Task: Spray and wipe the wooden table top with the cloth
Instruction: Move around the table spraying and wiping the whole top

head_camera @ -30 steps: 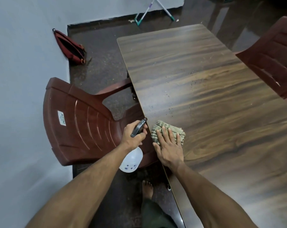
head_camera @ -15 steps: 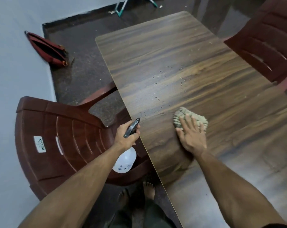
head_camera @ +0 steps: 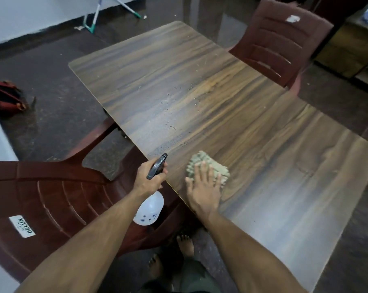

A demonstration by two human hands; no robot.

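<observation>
The wooden table top (head_camera: 200, 81) stretches ahead, with small spray droplets scattered over its middle. A folded greenish cloth (head_camera: 208, 166) lies near the table's left edge. My right hand (head_camera: 203, 187) presses flat on it with straight fingers. My left hand (head_camera: 149, 178) grips a white spray bottle (head_camera: 150, 209) by its black trigger head, held just off the table's left edge above a chair seat. The nozzle points over the table.
A maroon plastic chair (head_camera: 52, 197) stands at the table's left side, close to my left arm. Another maroon chair (head_camera: 280, 39) stands at the far right side. A red bag (head_camera: 3, 96) lies on the dark floor at left. My bare feet (head_camera: 185, 244) show below.
My right hand has slid the cloth across the table and back toward the left edge. The view has swung right, showing more of the table. My left hand still holds the bottle.
</observation>
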